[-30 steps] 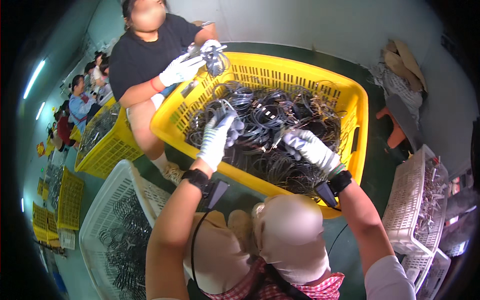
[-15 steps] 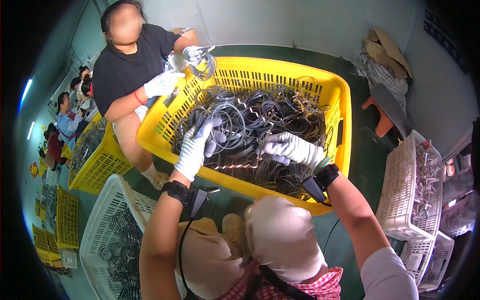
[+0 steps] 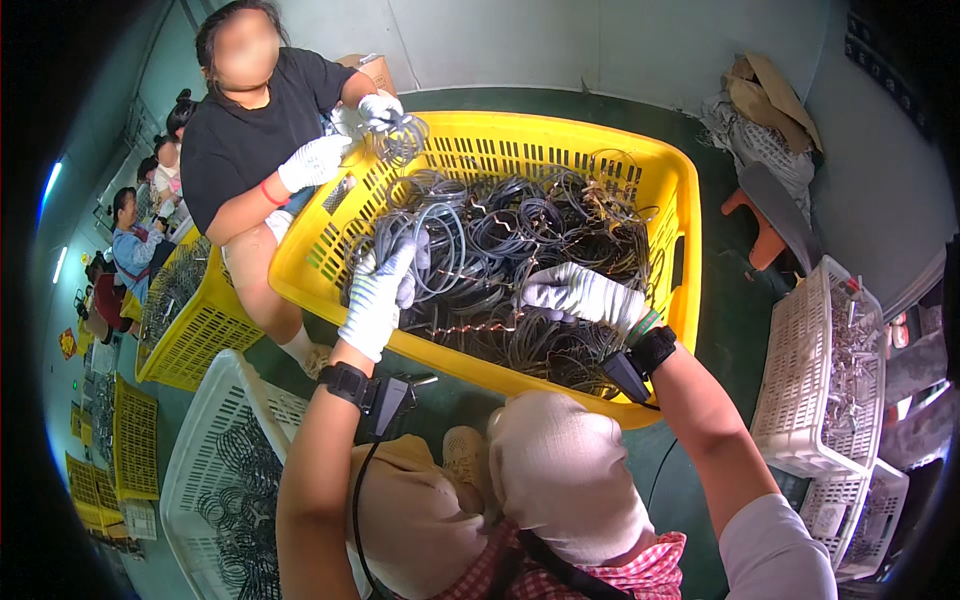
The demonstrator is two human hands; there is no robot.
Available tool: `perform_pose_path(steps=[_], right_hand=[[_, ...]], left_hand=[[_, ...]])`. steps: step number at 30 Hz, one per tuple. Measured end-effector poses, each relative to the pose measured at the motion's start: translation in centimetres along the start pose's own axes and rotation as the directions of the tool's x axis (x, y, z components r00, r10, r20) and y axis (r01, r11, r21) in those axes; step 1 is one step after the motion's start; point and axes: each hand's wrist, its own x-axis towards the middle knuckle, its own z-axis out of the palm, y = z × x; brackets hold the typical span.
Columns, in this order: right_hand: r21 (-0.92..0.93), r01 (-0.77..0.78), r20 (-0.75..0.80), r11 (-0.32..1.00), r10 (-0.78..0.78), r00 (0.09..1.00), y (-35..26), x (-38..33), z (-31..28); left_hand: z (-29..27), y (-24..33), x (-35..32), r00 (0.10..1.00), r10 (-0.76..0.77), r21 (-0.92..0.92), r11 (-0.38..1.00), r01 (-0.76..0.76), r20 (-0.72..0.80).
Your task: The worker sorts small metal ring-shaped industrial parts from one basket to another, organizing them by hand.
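Along the lower edge, the person's pale-trousered knees (image 3: 565, 470) show between the two forearms. A white crate (image 3: 200, 430) with dark coiled cables inside stands at lower left. In the middle of the frame, the gloved left hand (image 3: 376, 300) grasps a blue-grey cable coil (image 3: 441, 250) between thumb and fingers, above the front part of a large yellow basket (image 3: 480, 370). The gloved right hand (image 3: 585, 297), right of centre, has its fingertips drawn together over the same basket, beside copper-coloured strands; whether it grips one, I cannot tell. Many tangled grey cables (image 3: 500, 230) fill the basket around both hands. At right, a white mesh crate (image 3: 795, 380) holds pale metallic pieces. Beyond the basket, at upper left, a co-worker (image 3: 262, 130) in a black top and white gloves holds another coil (image 3: 402, 140) over the rim. At upper right, crumpled sacking (image 3: 745, 130) lies near the wall. Farther back, at far left, more people (image 3: 132, 250) sit near other yellow baskets.
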Motion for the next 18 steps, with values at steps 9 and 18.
perform_pose_path(steps=[9,18], right_hand=[[-0.066,0.102,-0.030,0.993,-0.104,0.994,-1.5,-0.8,0.2],[0.007,0.304,-0.269,0.953,-0.291,0.918,0.2,0.4,-0.3]], left_hand=[[-0.1,0.2,-0.2,0.999,-0.010,-0.005,1.000,0.010,-0.043],[-1.2,-1.2,0.6,0.984,-0.177,-0.406,0.900,0.160,-0.004]])
